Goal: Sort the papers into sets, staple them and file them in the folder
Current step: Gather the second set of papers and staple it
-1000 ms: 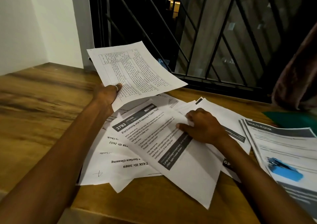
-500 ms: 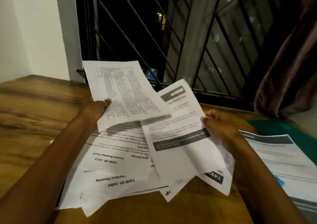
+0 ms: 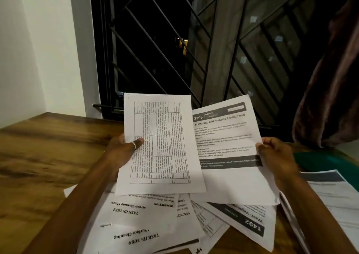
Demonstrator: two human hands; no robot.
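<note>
Your left hand (image 3: 124, 152) had its grip closed on the left edge of the grid sheet (image 3: 161, 146), with a ring (image 3: 134, 145) on the digit pressed on its face. The sheet was up off the table (image 3: 38, 156). Your right hand (image 3: 275, 156) grip pinched the right edge of the 3793 sheet (image 3: 227, 137), "Portioning and Freezing Frozen Food". Its left edge sat behind the grid sheet. The loose paper pile (image 3: 145, 220) lay on the table at 6 o'clock under both, with the 1492 sheet (image 3: 252, 222) upside down in it. The green folder (image 3: 320, 160) lay flat at 3 o'clock of the right hand, and a second paper stack (image 3: 334, 195) sat just beside it at 5 o'clock.
</note>
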